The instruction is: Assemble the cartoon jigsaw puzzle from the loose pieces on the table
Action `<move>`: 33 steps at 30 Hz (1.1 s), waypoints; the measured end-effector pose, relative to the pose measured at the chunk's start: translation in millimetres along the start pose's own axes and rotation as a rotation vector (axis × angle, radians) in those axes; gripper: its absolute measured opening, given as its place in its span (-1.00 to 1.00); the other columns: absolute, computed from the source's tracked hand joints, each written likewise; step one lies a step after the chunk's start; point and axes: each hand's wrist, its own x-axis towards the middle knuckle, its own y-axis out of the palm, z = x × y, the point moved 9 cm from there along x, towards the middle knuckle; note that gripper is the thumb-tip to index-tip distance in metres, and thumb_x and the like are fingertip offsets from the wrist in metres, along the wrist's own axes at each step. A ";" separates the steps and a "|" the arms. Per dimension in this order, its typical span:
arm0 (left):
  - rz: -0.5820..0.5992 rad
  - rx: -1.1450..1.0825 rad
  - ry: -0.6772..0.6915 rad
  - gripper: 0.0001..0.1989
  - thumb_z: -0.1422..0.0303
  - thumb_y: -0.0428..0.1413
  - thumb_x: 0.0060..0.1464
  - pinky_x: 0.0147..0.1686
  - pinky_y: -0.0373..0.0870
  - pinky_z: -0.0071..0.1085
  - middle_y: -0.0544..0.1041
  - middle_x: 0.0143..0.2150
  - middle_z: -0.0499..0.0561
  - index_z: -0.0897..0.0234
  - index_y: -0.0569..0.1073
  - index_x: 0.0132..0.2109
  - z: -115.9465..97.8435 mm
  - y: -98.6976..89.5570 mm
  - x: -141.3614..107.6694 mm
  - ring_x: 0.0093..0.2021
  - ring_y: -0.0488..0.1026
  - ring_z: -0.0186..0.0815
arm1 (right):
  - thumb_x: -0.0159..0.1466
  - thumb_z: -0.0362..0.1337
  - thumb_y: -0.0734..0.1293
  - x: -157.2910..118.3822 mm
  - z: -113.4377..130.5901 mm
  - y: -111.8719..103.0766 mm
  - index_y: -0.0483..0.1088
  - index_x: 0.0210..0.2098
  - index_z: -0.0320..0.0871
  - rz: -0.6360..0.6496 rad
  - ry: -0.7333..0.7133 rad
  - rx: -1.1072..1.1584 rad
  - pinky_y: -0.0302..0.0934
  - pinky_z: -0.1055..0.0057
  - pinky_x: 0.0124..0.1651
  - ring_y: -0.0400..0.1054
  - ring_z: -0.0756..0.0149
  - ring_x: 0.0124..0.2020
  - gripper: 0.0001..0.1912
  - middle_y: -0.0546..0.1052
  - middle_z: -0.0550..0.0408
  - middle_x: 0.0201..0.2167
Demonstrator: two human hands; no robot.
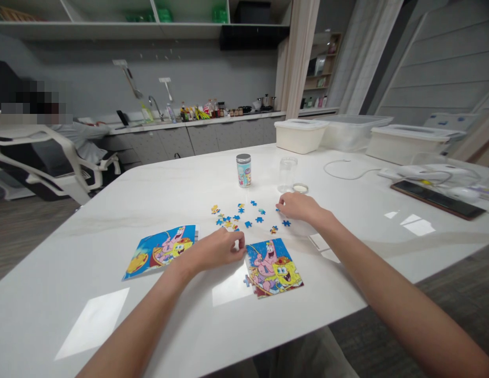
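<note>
The left hand (222, 248) is low over the table (181, 325), at the upper left corner of the partly assembled puzzle (273, 266). Its fingers are curled, tips close together; whether a piece is between them cannot be told.

The right hand (298, 206) is farther forward, beyond the upper right corner of the puzzle. Its fingers are narrow — pinched on a small blue piece (278, 210).

The puzzle lies flat near the front edge of the table, its left edge uneven, with pieces projecting there. Loose pieces (248, 224) are scattered beyond it, between and forward of the hands. A folded picture sheet (161, 251) lies to the left, partly behind the left forearm.

Beyond the loose pieces, a printed canister (243, 171) stands upright, silver lid on. To its right stands a clear jar (285, 176), with a ring-shaped lid (300, 188) lying just beside it. Storage boxes (299, 136), a white cable (346, 175) and a dark flat device (437, 200) occupy the right side — a seated person (76, 137) is at far left.
</note>
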 end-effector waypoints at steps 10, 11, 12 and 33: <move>-0.007 0.035 -0.018 -0.74 0.25 -0.05 0.15 -0.34 0.27 -0.38 0.46 -0.50 -0.04 0.19 0.41 -0.08 4.3 3.5 -0.1 -0.34 0.40 -0.27 | 0.29 -0.15 0.15 -11.1 32.1 -6.0 0.42 -0.18 -0.15 0.024 -0.277 0.093 0.17 0.41 -0.28 0.41 0.26 -0.26 -0.70 0.56 -0.04 -0.26; -0.002 0.034 -0.015 -0.74 0.26 -0.06 0.15 -0.34 0.27 -0.38 0.45 -0.51 -0.05 0.18 0.41 -0.07 3.9 3.8 0.1 -0.35 0.39 -0.27 | 0.29 -0.17 0.16 -16.4 42.6 -6.2 0.43 -0.23 -0.15 0.051 -0.383 0.116 0.16 0.42 -0.31 0.40 0.29 -0.31 -0.73 0.55 0.00 -0.32; 0.004 0.032 -0.012 -0.73 0.26 -0.06 0.15 -0.34 0.26 -0.38 0.44 -0.53 -0.06 0.18 0.41 -0.07 3.3 4.1 0.3 -0.36 0.39 -0.27 | 0.28 -0.19 0.17 -22.8 52.6 -6.1 0.43 -0.28 -0.16 0.081 -0.490 0.144 0.15 0.43 -0.33 0.38 0.32 -0.36 -0.75 0.54 0.02 -0.36; 0.002 0.063 0.030 -0.80 0.32 0.00 0.11 -0.40 0.20 -0.45 0.45 -0.54 -0.09 0.20 0.44 -0.13 0.6 1.2 1.8 -0.41 0.37 -0.33 | 0.02 -0.12 0.42 -53.7 86.3 19.8 0.36 -0.33 -0.15 0.427 -0.789 0.307 0.16 0.44 -0.34 0.28 0.32 -0.35 -0.70 0.44 0.09 -0.35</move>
